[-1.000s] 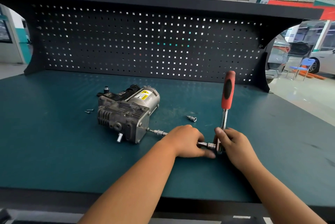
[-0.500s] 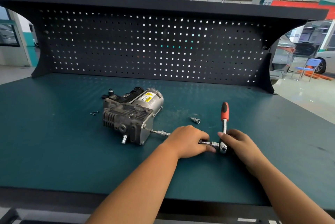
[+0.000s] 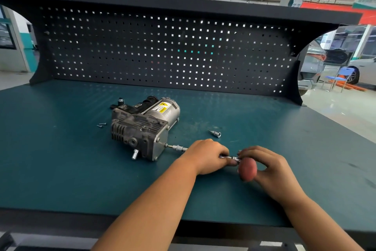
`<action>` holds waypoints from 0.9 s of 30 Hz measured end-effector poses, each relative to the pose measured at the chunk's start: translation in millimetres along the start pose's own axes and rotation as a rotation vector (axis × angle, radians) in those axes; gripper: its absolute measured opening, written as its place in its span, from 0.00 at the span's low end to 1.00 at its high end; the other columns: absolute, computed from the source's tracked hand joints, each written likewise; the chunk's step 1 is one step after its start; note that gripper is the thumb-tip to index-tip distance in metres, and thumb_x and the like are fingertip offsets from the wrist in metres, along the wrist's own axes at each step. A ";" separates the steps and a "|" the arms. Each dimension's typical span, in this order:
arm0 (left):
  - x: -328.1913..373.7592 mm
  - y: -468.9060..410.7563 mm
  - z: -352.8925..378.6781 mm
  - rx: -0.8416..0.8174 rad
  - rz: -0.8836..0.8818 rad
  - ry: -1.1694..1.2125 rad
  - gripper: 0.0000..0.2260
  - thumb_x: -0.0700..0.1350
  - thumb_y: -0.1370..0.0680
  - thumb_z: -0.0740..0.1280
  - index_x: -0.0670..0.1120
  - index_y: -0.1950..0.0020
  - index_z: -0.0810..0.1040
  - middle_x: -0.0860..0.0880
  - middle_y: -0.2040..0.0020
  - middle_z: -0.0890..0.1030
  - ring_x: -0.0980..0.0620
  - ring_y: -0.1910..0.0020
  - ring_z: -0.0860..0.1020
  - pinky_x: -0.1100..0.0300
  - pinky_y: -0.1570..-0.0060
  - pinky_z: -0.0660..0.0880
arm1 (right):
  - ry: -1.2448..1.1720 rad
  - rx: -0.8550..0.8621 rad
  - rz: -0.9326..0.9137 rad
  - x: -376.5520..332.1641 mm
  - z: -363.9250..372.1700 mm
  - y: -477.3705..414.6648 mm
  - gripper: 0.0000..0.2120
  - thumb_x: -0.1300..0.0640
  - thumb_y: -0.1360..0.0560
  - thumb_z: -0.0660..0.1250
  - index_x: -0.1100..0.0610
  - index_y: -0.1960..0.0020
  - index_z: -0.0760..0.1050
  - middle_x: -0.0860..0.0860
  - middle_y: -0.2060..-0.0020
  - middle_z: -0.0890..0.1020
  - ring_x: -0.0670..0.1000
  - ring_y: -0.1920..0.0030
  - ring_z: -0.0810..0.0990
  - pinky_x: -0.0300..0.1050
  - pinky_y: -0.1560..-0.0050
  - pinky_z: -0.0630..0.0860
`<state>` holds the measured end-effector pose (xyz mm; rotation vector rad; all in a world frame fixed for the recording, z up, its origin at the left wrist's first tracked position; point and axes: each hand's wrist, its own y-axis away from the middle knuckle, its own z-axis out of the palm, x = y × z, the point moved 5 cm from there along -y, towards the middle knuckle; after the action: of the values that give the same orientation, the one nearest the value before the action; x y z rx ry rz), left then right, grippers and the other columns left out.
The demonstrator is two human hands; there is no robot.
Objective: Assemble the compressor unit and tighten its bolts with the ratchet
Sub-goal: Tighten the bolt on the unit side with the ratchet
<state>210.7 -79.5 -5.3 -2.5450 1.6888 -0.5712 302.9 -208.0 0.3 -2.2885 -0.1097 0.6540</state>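
While the left hand [image 3: 205, 157] curls round the extension bar [image 3: 177, 147] that runs into the side of the compressor unit [image 3: 142, 128], which lies on the green surface [image 3: 61, 159], the right hand [image 3: 268, 167] grips the ratchet [image 3: 246, 170] near its head, its red handle blurred and pointing toward the viewer. The step in hand looks like bolt tightening. The next move calls for swinging the handle with the bar held square on the bolt.
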 end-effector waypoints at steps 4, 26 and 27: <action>-2.4 3.4 1.3 0.034 -0.032 -0.014 0.19 0.66 0.29 0.65 0.50 0.61 0.73 0.51 0.65 0.74 0.48 0.62 0.71 0.57 0.68 0.62 | -0.143 0.112 0.273 10.2 1.4 -2.5 0.10 0.63 0.31 0.74 0.50 0.58 0.77 0.46 0.64 0.82 0.50 0.63 0.82 0.43 0.58 0.77; -7.3 1.7 3.5 0.053 -0.036 0.026 0.19 0.64 0.26 0.63 0.49 0.64 0.72 0.52 0.70 0.72 0.46 0.62 0.71 0.57 0.68 0.61 | -0.089 0.072 0.255 6.7 7.5 -7.1 0.06 0.62 0.28 0.71 0.52 0.57 0.77 0.48 0.63 0.80 0.47 0.62 0.78 0.36 0.58 0.75; -7.8 2.1 4.0 0.051 -0.044 0.029 0.19 0.65 0.28 0.64 0.51 0.65 0.72 0.53 0.71 0.71 0.48 0.63 0.71 0.58 0.69 0.61 | -0.119 0.100 0.363 12.0 10.2 -10.3 0.05 0.60 0.26 0.69 0.52 0.58 0.76 0.49 0.65 0.80 0.49 0.64 0.78 0.38 0.60 0.76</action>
<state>207.5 -74.1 -11.7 -2.5569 1.6086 -0.6481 309.5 -190.8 -3.9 -2.1900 0.2828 0.9585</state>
